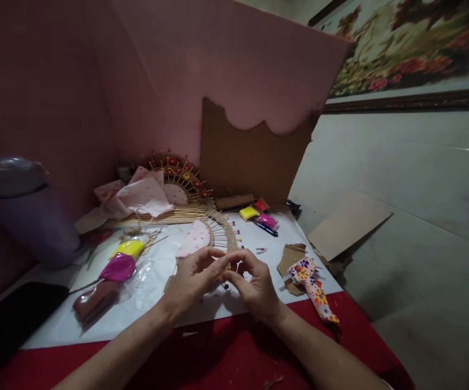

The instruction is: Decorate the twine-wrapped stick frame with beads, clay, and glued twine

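Note:
My left hand [196, 279] and my right hand [254, 283] meet at the fingertips over the front of a half-round fan-like craft piece [220, 234]. Both hands are closed in a pinch. A speck of yellow shows between the fingertips, but what they hold is too small to make out. The craft piece has a half circle of pink dotted cloth [196, 238], thin sticks fanning outward, and a twine-covered arc with small coloured beads at the stick ends. My hands hide its near part. A dark bead [226, 286] shows just below my fingers.
At left lie yellow, magenta and brown clay packs [96, 302], with a dark flat object [19, 309] nearby. Behind stand a similar finished-looking arc [181, 173], pink cloth [137, 195] and a twine roll [234, 202]. A flower-patterned glue gun [313, 290] rests at right near cardboard scraps [289, 257].

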`<state>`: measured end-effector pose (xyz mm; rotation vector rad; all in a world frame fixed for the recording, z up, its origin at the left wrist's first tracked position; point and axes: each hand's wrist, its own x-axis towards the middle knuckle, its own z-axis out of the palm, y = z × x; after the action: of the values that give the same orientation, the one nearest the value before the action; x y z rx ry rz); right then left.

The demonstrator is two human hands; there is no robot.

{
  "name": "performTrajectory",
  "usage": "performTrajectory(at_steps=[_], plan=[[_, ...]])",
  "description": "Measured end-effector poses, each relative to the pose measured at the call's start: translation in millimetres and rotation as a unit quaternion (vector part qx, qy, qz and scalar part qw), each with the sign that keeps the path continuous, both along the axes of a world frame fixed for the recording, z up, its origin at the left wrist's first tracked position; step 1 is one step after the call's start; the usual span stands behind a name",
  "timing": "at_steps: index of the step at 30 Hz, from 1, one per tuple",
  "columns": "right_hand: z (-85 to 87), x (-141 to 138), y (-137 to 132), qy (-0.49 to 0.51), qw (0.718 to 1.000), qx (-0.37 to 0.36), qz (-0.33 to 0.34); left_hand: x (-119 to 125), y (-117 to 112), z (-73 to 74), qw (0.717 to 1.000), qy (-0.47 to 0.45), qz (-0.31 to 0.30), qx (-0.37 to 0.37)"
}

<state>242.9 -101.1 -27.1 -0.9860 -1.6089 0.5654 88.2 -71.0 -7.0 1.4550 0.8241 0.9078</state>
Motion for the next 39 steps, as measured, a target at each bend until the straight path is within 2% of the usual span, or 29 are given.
performTrajectory(at_steps=[4, 8, 15, 18, 22, 24, 26, 28, 29, 35, 39], plan=[[1.0, -1, -4, -0.004, 1.0, 0.025, 0.009, 1, 0, -3.5, 0.999, -0.009, -0.041, -0.003], [-0.6, -2, -5, -0.028, 0.999, 0.036, 0.018, 0, -2, -0.8, 0.999, -0.026, -0.037, -0.026], [1.0, 2, -4, -0.037, 0.997, 0.071, -0.011, -4, 9, 5.4, 0.994, -0.072, 0.061, -0.061], [2.3, 2, -5, -0.062, 0.995, 0.084, -0.009, -10, 18, 9.3, 0.992, -0.074, 0.094, -0.029], [2.7, 2, -7, -0.082, 0.99, 0.114, 0.0, -28, 28, 22.8, 0.989, -0.058, 0.133, 0.021], [2.8, 2, -7, -0.085, 0.989, 0.122, -0.002, -39, 33, 30.0, 0.987, -0.017, 0.146, 0.056], [3.4, 3, -8, -0.082, 0.988, 0.129, -0.009, -51, 38, 33.4, 0.982, 0.066, 0.158, 0.083], [4.5, 3, -9, -0.079, 0.987, 0.136, -0.012, -60, 43, 31.3, 0.957, 0.201, 0.171, 0.12], [5.2, 3, -9, -0.079, 0.987, 0.14, -0.013, -64, 47, 28.5, 0.933, 0.273, 0.185, 0.14], [7.0, 4, -7, -0.08, 0.985, 0.149, -0.021, -68, 69, 2.0, 0.885, 0.384, 0.203, 0.168], [5.6, 5, -3, -0.078, 0.985, 0.151, -0.031, -63, 75, -9.4, 0.86, 0.432, 0.206, 0.18]])
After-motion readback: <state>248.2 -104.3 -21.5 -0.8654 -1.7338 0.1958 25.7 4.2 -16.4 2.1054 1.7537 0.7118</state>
